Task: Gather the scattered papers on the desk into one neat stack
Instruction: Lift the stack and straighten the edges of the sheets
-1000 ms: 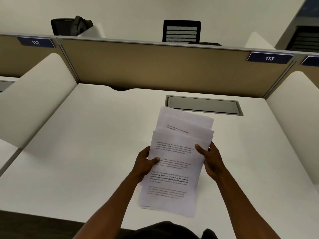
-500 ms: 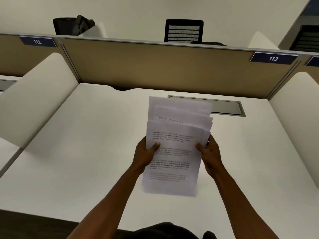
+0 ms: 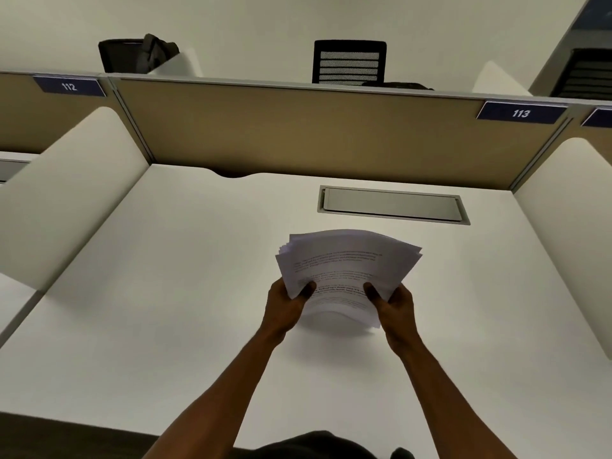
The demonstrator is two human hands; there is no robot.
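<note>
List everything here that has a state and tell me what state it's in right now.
Papers: gathered in one bundle, held by both hands, edges fanned and uneven, sheets bowed.
Left hand: closed on the bundle's left side, thumb on top.
Right hand: closed on the bundle's right side, thumb on top.
Desk: no loose sheets visible.
Cable hatch: lid shut.
Office chair: unoccupied, behind the partition.

Head camera looks down, forward over desk point(image 3: 139, 293).

Both forearms are bare from wrist to elbow. No sleeves, rings or watch show behind the fingers point(image 3: 374, 289). A dark garment point(image 3: 318, 445) covers the torso.
</note>
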